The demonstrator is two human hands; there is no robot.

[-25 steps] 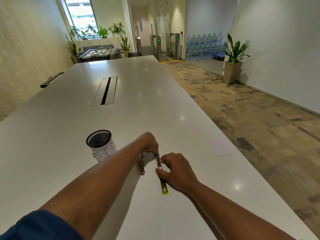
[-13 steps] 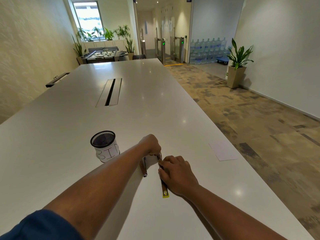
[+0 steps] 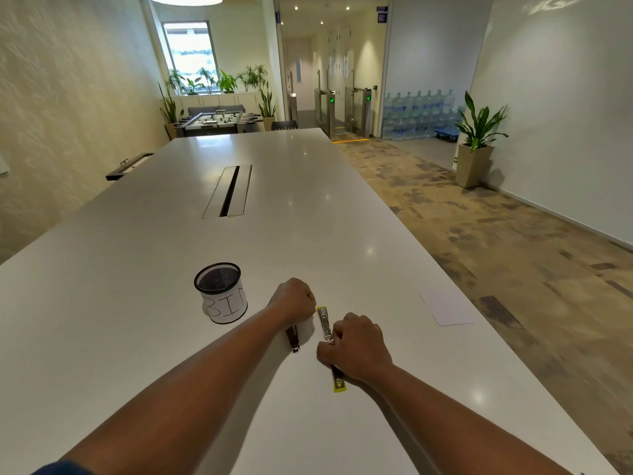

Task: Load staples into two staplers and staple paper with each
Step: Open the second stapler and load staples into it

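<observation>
Two staplers lie side by side on the white table [image 3: 137,303]. The yellow stapler [image 3: 339,383] is swung open flat, its metal staple channel [image 3: 323,323] pointing away from me. My right hand [image 3: 358,347] grips its middle with curled fingers. My left hand [image 3: 294,299] is curled into a fist over the far end of the dark stapler [image 3: 294,339], whose near tip sticks out below the wrist. What the left fingers pinch is hidden. A sheet of white paper [image 3: 445,308] lies to the right near the table edge.
A black mesh cup [image 3: 221,291] labelled BIN stands just left of my left hand. A cable slot [image 3: 229,192] runs down the table's middle. The table's right edge drops to patterned carpet, with a potted plant [image 3: 478,142] by the far wall.
The camera has tilted up a little. My right hand has slid back toward me along the yellow stapler, exposing its metal channel. My left hand stays at the dark stapler.
</observation>
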